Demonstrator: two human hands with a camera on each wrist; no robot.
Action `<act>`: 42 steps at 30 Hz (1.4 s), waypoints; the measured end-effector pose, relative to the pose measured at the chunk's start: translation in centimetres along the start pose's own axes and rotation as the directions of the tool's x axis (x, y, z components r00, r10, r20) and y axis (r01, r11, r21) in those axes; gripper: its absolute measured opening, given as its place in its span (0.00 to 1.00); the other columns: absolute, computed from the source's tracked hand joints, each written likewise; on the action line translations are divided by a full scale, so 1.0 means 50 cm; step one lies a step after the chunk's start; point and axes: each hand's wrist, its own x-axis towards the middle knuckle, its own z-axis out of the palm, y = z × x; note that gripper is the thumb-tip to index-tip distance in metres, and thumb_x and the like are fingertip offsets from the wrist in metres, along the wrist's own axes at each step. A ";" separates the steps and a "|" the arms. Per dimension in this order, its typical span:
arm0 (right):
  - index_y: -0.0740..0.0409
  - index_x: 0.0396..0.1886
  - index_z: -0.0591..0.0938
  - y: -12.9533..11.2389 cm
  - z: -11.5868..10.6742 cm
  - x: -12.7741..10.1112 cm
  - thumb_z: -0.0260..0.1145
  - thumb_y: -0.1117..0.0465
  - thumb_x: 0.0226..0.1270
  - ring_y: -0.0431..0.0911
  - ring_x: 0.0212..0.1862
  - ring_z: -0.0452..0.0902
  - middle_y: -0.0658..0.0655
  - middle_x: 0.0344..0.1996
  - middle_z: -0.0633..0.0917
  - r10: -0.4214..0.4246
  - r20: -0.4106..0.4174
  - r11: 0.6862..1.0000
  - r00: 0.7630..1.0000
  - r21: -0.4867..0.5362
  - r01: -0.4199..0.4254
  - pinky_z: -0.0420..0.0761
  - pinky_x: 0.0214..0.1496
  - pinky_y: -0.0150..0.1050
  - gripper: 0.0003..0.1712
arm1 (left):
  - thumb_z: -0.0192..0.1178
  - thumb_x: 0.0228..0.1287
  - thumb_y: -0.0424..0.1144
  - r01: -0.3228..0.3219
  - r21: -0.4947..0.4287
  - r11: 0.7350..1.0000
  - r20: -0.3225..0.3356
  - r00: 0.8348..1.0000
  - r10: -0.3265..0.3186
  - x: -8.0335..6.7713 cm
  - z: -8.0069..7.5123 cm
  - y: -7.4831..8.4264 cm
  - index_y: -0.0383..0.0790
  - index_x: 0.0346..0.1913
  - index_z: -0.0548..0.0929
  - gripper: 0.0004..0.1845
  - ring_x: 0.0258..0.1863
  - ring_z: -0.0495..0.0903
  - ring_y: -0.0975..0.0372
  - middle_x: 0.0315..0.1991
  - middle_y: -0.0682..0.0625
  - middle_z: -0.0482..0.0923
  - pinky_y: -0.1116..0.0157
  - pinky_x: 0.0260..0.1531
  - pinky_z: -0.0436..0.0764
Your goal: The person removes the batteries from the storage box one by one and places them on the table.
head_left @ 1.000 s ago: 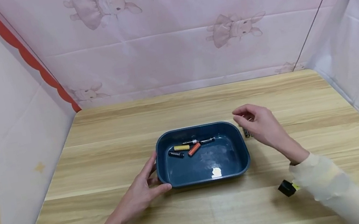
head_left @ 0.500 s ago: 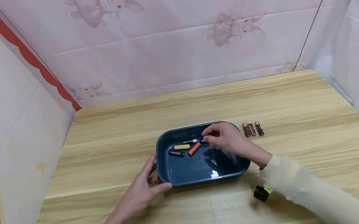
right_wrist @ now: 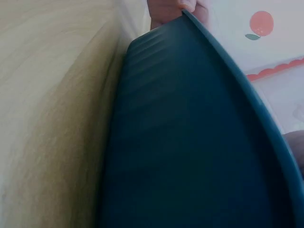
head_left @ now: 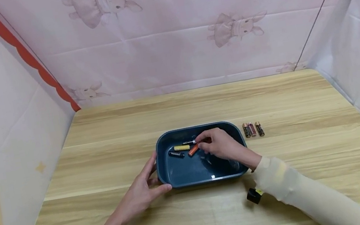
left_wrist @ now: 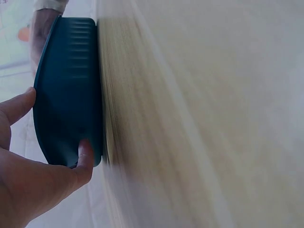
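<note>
Four batteries (head_left: 182,148) show in the box (head_left: 183,173); the orange battery (head_left: 193,150) lies at seven o'clock from the right hand's (head_left: 221,145) fingertips, its upper end beside them. Whether they pinch anything, I can't tell. I see the left hand (head_left: 141,191) gripping the box around eight o'clock. Three others (head_left: 252,129) lie outside, at two.

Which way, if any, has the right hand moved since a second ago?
Yes, left: the right hand went from the right end of the tray to the orange battery.
</note>
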 end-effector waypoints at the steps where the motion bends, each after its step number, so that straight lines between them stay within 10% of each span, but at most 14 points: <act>1: 0.65 0.57 0.85 -0.001 0.002 0.001 0.63 0.66 0.77 0.43 0.28 0.78 0.57 0.35 0.86 0.004 0.002 1.000 1.000 -0.010 -0.004 0.79 0.28 0.37 0.14 | 0.71 0.68 0.38 -0.004 0.003 1.000 0.001 1.000 0.004 0.000 -0.001 0.000 0.54 0.85 0.44 0.54 0.68 0.74 0.43 0.81 0.36 0.50 0.47 0.67 0.72; 20: 0.58 0.44 0.87 -0.007 0.030 0.005 0.74 0.62 0.69 0.42 0.33 0.76 0.49 0.32 0.84 -0.074 0.061 0.960 0.995 -0.268 0.088 0.79 0.38 0.38 0.07 | 0.70 0.69 0.38 -0.011 -0.008 1.000 0.012 1.000 0.011 -0.003 -0.002 0.003 0.54 0.85 0.43 0.53 0.70 0.71 0.41 0.82 0.37 0.48 0.47 0.67 0.72; 34: 0.60 0.36 0.89 -0.012 0.032 0.008 0.71 0.70 0.66 0.43 0.22 0.75 0.52 0.28 0.81 0.032 0.062 0.962 0.998 -0.272 -0.014 0.74 0.23 0.32 0.03 | 0.69 0.70 0.37 -0.022 -0.007 1.000 0.005 1.000 0.022 -0.004 -0.002 0.004 0.52 0.85 0.43 0.53 0.69 0.72 0.41 0.81 0.34 0.50 0.45 0.68 0.70; 42: 0.60 0.38 0.88 -0.018 -0.001 0.002 0.70 0.65 0.66 0.42 0.25 0.74 0.52 0.28 0.84 0.047 0.058 0.996 0.997 -0.077 -0.042 0.73 0.25 0.33 0.04 | 0.70 0.69 0.38 -0.025 0.000 1.000 0.007 1.000 0.025 -0.002 -0.001 0.004 0.50 0.85 0.44 0.53 0.68 0.72 0.41 0.81 0.34 0.49 0.45 0.67 0.71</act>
